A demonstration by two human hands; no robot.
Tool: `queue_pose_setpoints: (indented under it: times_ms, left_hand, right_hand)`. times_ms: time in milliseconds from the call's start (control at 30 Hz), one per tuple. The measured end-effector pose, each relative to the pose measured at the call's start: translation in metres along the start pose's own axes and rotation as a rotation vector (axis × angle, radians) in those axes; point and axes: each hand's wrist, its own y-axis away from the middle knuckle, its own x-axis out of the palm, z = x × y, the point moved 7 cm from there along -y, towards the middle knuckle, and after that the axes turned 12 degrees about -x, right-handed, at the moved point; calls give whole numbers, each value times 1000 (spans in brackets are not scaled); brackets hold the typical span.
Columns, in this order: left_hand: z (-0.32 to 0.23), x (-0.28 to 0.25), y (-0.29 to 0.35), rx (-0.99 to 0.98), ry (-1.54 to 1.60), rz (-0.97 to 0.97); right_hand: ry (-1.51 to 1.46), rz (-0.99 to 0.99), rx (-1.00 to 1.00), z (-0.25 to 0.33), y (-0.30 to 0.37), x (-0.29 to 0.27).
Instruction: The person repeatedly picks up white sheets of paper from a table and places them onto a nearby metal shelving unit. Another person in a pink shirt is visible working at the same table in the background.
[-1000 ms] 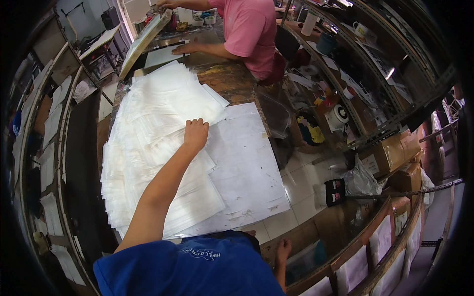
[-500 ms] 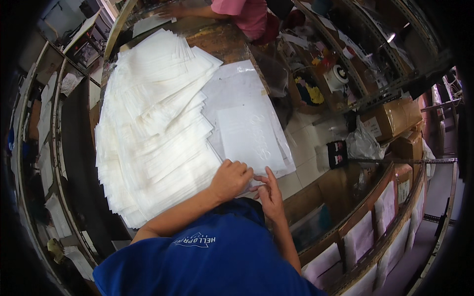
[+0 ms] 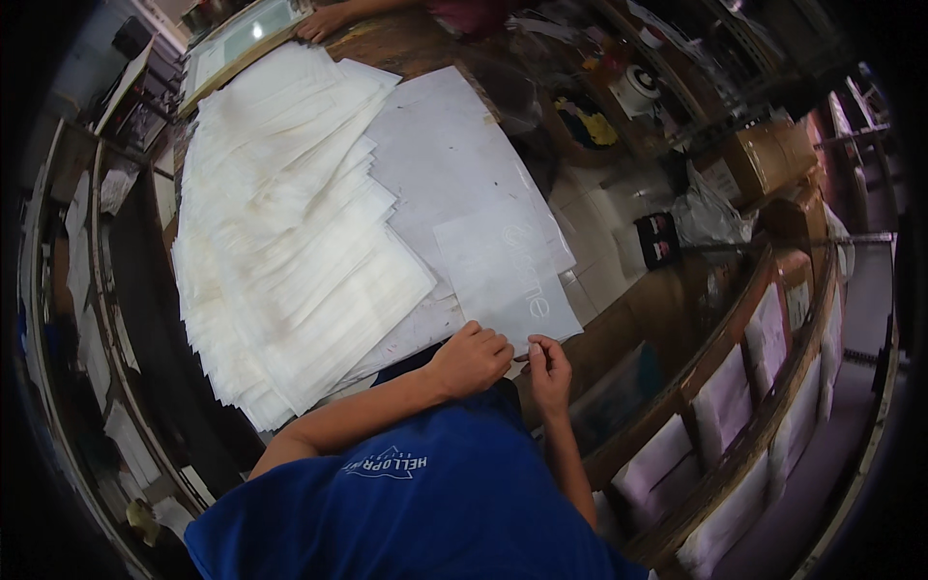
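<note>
A blue shirt (image 3: 387,512) fills the near side, just behind the hands. The left hand (image 3: 474,360) is curled nearly into a fist, holding the near edge of a pale printed sheet (image 3: 498,261); the right hand (image 3: 549,372), just beside it, pinches that edge between thumb and fingers near the corner. The sheet stretches away from both hands, over a large whitish board (image 3: 440,145). Left of the hands and beyond them spreads a fanned pile of white sheets (image 3: 280,232). Well to their right sits a cardboard box (image 3: 768,159). Farthest ahead, on the brown table (image 3: 396,43), a co-worker's hand (image 3: 319,23) touches a framed screen (image 3: 242,41).
</note>
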Motion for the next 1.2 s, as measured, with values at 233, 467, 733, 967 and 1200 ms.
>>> queue_pose_setpoints:
  times_ms: [233,467,733,967,1200]
  left_hand:
    - [7,-25,10,-23,239,-78]
    - [59,10,44,-137,-150,37]
    - [65,23,47,27,-278,-1]
    - [71,28,47,20,-353,27]
    - [84,36,50,27,-400,36]
  right_hand:
    - [121,-285,65,-21,50,-64]
    - [153,-811,125,-57,174,-166]
    - [450,-1558,373,-94,467,-232]
    - [843,-1882,734,-143,673,-254]
    - [1286,-1735,1154,-174,762,-279]
